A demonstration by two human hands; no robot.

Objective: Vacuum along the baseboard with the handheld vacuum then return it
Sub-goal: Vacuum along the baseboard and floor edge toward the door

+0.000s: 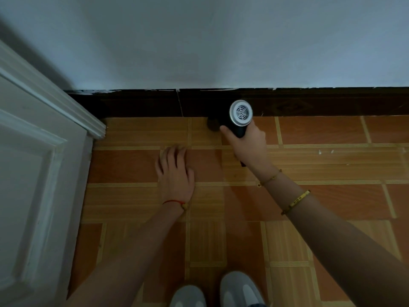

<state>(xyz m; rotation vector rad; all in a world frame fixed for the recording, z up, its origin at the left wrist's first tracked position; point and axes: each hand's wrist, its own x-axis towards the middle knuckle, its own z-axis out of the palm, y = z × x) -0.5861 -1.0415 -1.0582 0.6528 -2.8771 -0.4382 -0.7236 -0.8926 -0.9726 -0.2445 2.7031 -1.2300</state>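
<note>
- Both hands were low over the floor: the right hand (247,140) was curled round the dark handle of the handheld vacuum (238,118), while the left hand (176,171) lay flat on the tiles with its fingers relaxed and slightly spread, holding nothing.
- That vacuum sat at the far edge of the floor, its silver vented rear cap facing up toward the camera and its dark nozzle end down at the foot of the baseboard (137,104); whether the nozzle actually touched the board could not be told.
- Judging from this, the sweep along the baseboard was under way near the left corner by the door (33,162), with a long run of board to the right not yet covered.
- To do it well, the nozzle should probably be kept tight in the seam where board meets floor (309,169) and drawn slowly and steadily, the flat left hand serving as a brace.
- Pale specks lay on the tiles well to the right, so a pass there seemed worthwhile.
- Patterned orange-brown tiles covered the floor; the board was dark with chipped paint along its top edge under a pale wall (221,41).
- Grey shoes (239,289) showed at the near edge.
</note>
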